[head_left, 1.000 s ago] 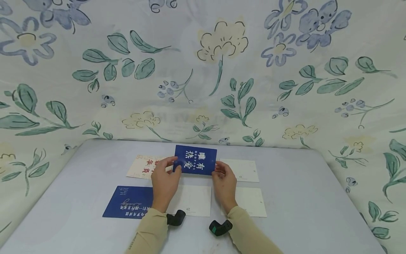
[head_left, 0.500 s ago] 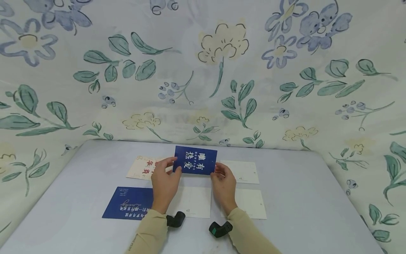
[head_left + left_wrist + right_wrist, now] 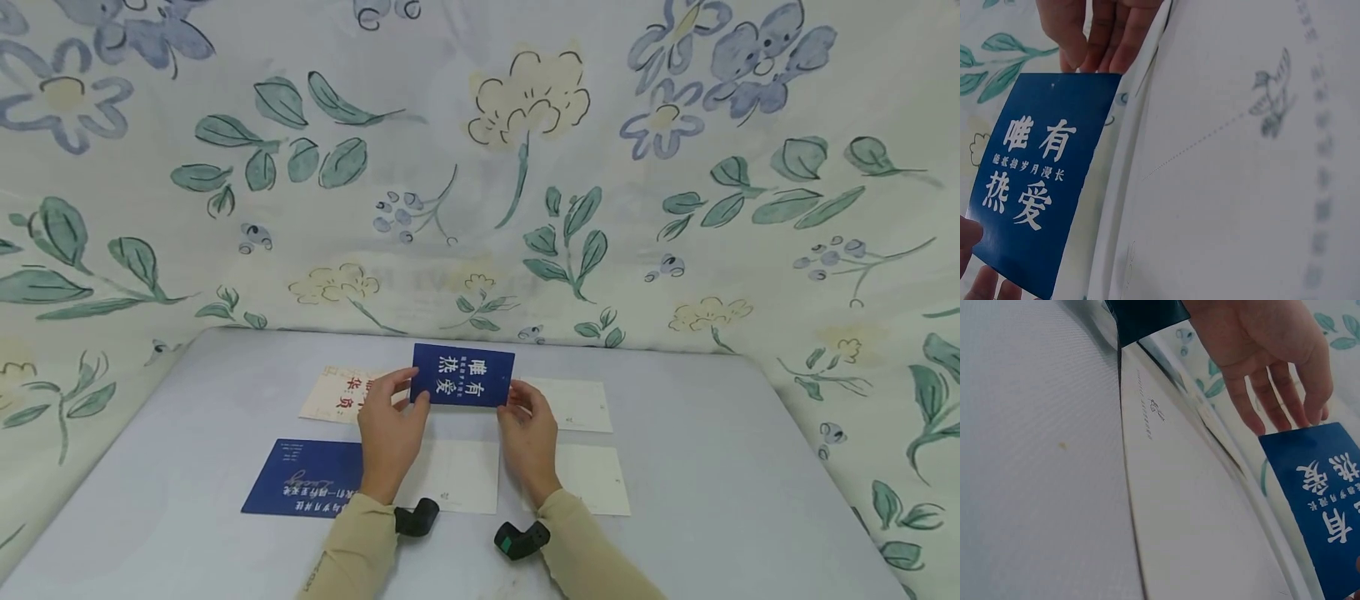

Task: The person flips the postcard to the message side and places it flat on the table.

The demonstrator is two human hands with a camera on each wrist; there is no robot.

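A dark blue postcard [image 3: 461,375] with large white Chinese characters is held up above the table, turned sideways in the head view. My left hand [image 3: 392,433] pinches its left edge, thumb in front and fingers behind. At the opposite edge, my right hand [image 3: 531,433] pinches the card near its lower right corner. Both wrist views show the same blue postcard [image 3: 1044,181] between the hands, its printed face visible. In the right wrist view the left hand [image 3: 1272,356] grips one short edge.
On the white table [image 3: 697,467] lie several other cards. A cream card with red characters [image 3: 337,398] is at back left, a second blue card [image 3: 303,477] in front of it. White cards [image 3: 461,475] lie beneath and beside the hands. A floral cloth [image 3: 480,183] hangs behind.
The blue postcard tilts back slightly, so its face looks a little shorter in the head view. Both hands keep their hold and stay nearly in place.
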